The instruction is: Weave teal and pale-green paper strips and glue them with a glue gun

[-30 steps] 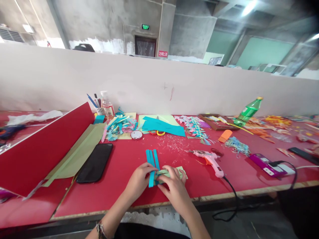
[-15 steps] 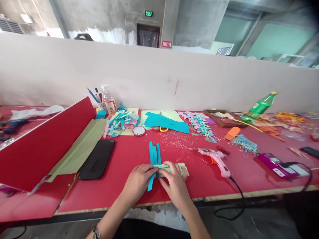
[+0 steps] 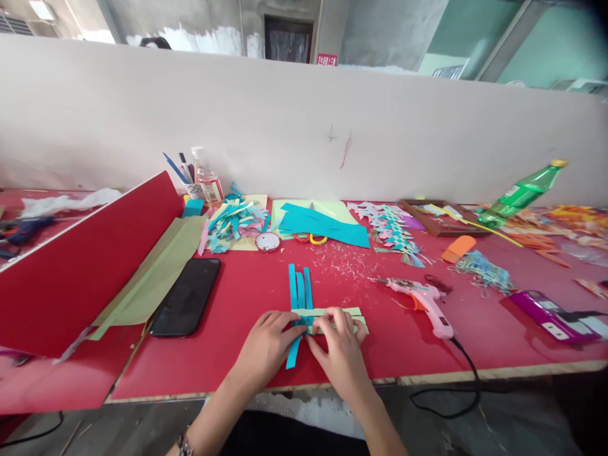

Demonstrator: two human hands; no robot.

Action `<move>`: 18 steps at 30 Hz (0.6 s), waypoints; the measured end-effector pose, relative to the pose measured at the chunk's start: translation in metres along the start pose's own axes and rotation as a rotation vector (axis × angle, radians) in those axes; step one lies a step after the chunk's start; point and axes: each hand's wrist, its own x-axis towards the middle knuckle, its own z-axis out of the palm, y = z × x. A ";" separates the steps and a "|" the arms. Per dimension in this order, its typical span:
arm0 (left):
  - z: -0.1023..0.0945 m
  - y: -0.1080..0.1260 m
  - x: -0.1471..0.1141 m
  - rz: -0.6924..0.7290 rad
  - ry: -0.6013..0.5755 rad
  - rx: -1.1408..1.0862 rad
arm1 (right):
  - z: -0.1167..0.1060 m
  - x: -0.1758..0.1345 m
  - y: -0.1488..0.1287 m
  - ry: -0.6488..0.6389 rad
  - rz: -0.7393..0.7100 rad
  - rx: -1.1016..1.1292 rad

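Blue paper strips stand away from me on the red table, crossed by light green paper strips that run off to the right. One blue strip end sticks out toward me below the crossing. My left hand pinches the blue strips at the left of the crossing with thumb and index finger. From the right, my right hand has its fingers curled and closed over the green strips. Its thumb is close to my left fingertips. Fingers partly hide the woven middle.
A pink glue gun with a black cord lies to the right. On the left are a black phone and an upright red board. Paper scraps, blue sheets and a green bottle line the back.
The view has dipped, so the scene sits a little differently. My right fingers have curled in more over the green strips. My left hand keeps its pinch at the crossing.
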 end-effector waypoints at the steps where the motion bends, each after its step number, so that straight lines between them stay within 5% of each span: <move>1: 0.001 0.000 0.000 0.000 0.003 0.002 | -0.003 0.001 0.003 0.009 -0.015 0.011; 4: 0.003 -0.001 -0.001 0.014 0.024 0.018 | -0.019 0.003 0.028 0.120 -0.020 0.031; 8: 0.003 -0.001 -0.001 0.042 0.052 0.043 | -0.055 -0.002 0.096 0.395 0.233 -0.209; 10: 0.003 -0.001 0.000 0.051 0.061 0.048 | -0.071 -0.006 0.129 0.316 0.514 -0.473; 12: 0.003 0.000 0.000 0.057 0.067 0.051 | -0.079 -0.007 0.152 0.066 0.708 -0.563; 15: 0.004 0.000 0.000 0.050 0.058 0.055 | -0.081 -0.003 0.168 -0.172 0.656 -0.533; 18: 0.004 0.000 0.000 0.028 0.052 0.063 | -0.076 0.005 0.166 -0.155 0.656 -0.500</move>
